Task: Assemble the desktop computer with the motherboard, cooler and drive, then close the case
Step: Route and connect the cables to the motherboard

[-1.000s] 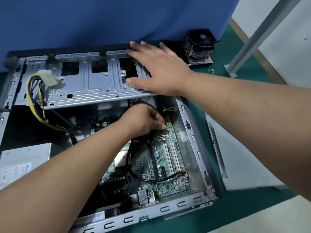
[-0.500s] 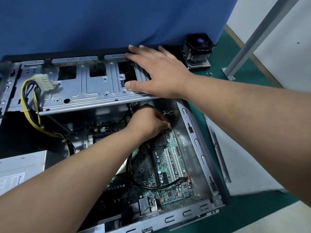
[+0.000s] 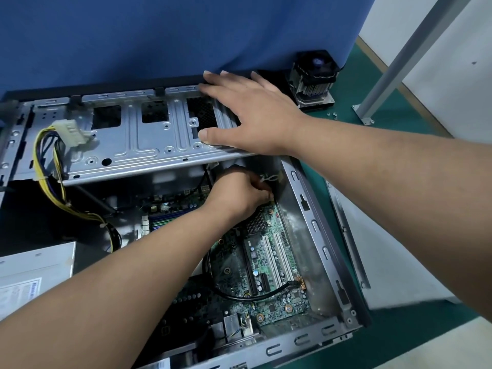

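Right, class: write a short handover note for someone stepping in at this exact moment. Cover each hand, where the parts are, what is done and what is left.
Right hand: flat, fingers straight, resting on the metal drive cage.
Left hand: fingers curled at the far corner of the motherboard; what it grips is hidden.
Done: motherboard lies inside the open case.
Left: the cooler sits outside on the green mat; no drive visible; the side panel lies beside the case, still off.
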The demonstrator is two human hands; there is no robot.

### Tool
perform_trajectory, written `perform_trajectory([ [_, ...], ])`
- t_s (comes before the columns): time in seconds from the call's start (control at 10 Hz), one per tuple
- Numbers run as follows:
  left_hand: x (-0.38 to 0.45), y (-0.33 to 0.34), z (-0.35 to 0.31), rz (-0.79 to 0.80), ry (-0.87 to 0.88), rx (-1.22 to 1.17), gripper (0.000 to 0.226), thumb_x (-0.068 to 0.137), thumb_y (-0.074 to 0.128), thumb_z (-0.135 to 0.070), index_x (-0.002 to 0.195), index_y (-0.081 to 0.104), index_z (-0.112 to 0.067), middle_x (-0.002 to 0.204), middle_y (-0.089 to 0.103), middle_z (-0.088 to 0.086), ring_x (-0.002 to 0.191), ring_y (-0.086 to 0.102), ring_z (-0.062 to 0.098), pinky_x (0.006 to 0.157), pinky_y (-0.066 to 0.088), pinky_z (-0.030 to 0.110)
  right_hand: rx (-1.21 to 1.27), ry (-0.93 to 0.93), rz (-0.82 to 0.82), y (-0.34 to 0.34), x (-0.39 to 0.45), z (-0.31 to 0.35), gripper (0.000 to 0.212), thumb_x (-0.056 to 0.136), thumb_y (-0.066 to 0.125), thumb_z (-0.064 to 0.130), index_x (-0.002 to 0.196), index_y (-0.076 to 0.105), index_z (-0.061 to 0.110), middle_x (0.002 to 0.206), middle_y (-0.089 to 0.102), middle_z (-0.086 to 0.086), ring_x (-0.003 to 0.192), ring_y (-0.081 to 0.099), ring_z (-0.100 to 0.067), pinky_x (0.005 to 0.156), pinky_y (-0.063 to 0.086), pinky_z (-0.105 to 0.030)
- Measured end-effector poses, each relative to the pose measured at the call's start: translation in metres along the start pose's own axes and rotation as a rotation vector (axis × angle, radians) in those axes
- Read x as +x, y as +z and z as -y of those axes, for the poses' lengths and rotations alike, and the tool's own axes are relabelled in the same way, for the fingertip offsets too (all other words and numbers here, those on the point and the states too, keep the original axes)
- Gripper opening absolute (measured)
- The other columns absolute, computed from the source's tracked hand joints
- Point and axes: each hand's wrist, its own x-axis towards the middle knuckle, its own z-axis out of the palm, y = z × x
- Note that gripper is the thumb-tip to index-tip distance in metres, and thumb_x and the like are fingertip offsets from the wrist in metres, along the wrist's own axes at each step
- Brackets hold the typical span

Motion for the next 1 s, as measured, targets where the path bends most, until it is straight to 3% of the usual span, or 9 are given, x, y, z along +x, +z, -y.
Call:
perform_trajectory([
  [0.1,0.0014,0.0002,0.0006,0.005,-0.003,0.0,0.003,0.084,0.081,-0.027,0.084,0.08,-0.024,0.069,0.066,-0.015,0.063,0.057,0.0,0.048,0.039,0.008,0.003,0.004,-0.002,0.0001,0.0004,0.0003,0.088,0.088,0.042,0.08,0.161,0.025,0.033,0.17,0.012,0.014,0.156,0.006,-0.007,0.128,0.0,-0.045],
  [0.4,0.0031,-0.0012,-0.0003,0.019,0.011,0.043,0.01,0.083,0.082,-0.028,0.09,0.081,-0.02,0.08,0.075,-0.002,0.069,0.063,0.01,0.048,0.038,0.012,0.003,0.009,-0.005,-0.0006,0.0007,0.0008,0.088,0.088,0.043,0.08,0.16,0.026,0.033,0.17,0.012,0.015,0.156,0.006,-0.006,0.128,0.0,-0.044],
  [0.7,0.0014,0.0006,-0.0007,0.008,0.024,0.064,0.013,0.084,0.081,-0.03,0.089,0.08,-0.018,0.082,0.076,0.001,0.076,0.068,0.015,0.061,0.047,0.026,0.001,0.012,-0.006,-0.0002,0.0006,0.0009,0.088,0.088,0.043,0.08,0.16,0.026,0.034,0.17,0.012,0.015,0.156,0.007,-0.006,0.128,0.001,-0.044],
  [0.8,0.0013,0.0007,-0.0001,0.006,0.026,0.062,0.013,0.083,0.081,-0.029,0.088,0.08,-0.017,0.082,0.075,0.002,0.076,0.068,0.016,0.061,0.047,0.026,0.003,0.012,-0.008,-0.0002,0.001,0.0009,0.088,0.088,0.043,0.08,0.16,0.026,0.034,0.17,0.012,0.015,0.156,0.007,-0.006,0.128,0.001,-0.044],
  [0.9,0.002,-0.0001,-0.0002,0.003,0.03,0.072,0.012,0.083,0.081,-0.028,0.087,0.08,-0.017,0.078,0.074,0.001,0.065,0.062,0.011,0.048,0.039,0.015,0.005,0.009,-0.009,0.0005,0.0008,0.0007,0.088,0.088,0.043,0.08,0.16,0.026,0.034,0.17,0.012,0.015,0.156,0.007,-0.006,0.128,0.001,-0.044],
  [1.0,0.0032,-0.0012,-0.0006,0.0,0.035,0.078,0.01,0.083,0.082,-0.028,0.084,0.079,-0.019,0.071,0.07,-0.004,0.06,0.056,0.006,0.044,0.037,0.013,0.005,0.008,-0.009,0.0004,0.0003,0.0002,0.087,0.088,0.042,0.08,0.16,0.025,0.034,0.17,0.013,0.015,0.156,0.007,-0.006,0.128,0.0,-0.044],
])
